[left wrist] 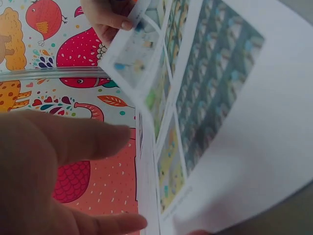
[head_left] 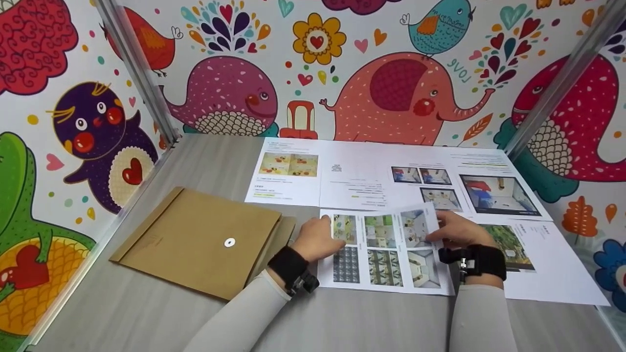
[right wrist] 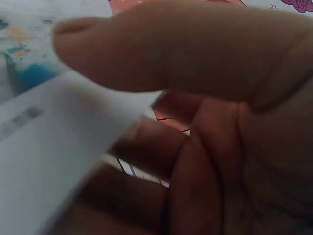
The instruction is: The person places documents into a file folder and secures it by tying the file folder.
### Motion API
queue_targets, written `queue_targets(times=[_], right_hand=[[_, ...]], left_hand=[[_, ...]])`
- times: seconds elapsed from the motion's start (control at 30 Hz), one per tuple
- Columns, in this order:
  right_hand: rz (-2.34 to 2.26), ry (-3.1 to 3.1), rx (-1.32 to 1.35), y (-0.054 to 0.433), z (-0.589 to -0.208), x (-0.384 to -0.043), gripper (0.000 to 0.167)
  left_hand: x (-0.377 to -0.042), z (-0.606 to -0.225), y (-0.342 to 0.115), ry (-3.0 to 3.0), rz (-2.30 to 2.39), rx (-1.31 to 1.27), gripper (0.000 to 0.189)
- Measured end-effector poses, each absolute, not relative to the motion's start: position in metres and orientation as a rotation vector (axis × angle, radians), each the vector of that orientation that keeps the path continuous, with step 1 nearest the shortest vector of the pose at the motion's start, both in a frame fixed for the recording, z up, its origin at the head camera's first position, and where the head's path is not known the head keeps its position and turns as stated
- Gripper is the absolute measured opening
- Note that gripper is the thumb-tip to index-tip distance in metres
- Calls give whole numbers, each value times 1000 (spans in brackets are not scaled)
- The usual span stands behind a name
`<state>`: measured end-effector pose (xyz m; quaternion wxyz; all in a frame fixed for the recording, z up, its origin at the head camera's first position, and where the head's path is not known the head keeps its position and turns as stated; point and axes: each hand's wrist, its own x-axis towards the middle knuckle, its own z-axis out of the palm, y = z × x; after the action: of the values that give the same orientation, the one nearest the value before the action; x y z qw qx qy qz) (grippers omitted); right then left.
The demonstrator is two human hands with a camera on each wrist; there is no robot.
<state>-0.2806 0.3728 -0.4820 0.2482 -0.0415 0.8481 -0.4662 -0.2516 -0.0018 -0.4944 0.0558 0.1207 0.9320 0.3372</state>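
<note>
Photo sheet (head_left: 384, 288) printed with six pictures is at the desk's (head_left: 376, 322) near middle, right side lifted, pinched by the right hand (head_left: 459, 230). The left hand's (head_left: 318, 239) fingers are spread, grasping nothing, by its left edge. Left lies a brown envelope (head_left: 195, 244) (white button on its face).

Grey wood-grain tabletop (head_left: 381, 322), brown envelope (head_left: 198, 239) with white button (head_left: 229, 242) lying aslant at left, printed sheets (head_left: 352, 176) along the far side, sheet with green photo (head_left: 555, 266) at right, six-picture sheet (head_left: 381, 248) near the middle, partly lifted
</note>
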Motion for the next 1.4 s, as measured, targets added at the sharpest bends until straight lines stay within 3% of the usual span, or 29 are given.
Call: queue_targets(times=[0.37,0.53,0.73,1.1,1.4], right_hand=[[-1429,2314,-172,370,-470,-279,56],[-1675,2301,-190,362,-464,-281,44],[-2105,2216,-199,347,-458,-285,32],[-2310,2212,-121,290,-449,-297,50],[-2211,2063,-159,276,-455,-299,51]], left_hand=[[-242,-466,-2,2924,981,437,56],[-233,-448,-49,3107,910,406,56],[-221,-456,-116,3241,726,258,55],[-210,-476,-155,2984,510,323,87],[-212,-488,-159,2882,576,272,86]])
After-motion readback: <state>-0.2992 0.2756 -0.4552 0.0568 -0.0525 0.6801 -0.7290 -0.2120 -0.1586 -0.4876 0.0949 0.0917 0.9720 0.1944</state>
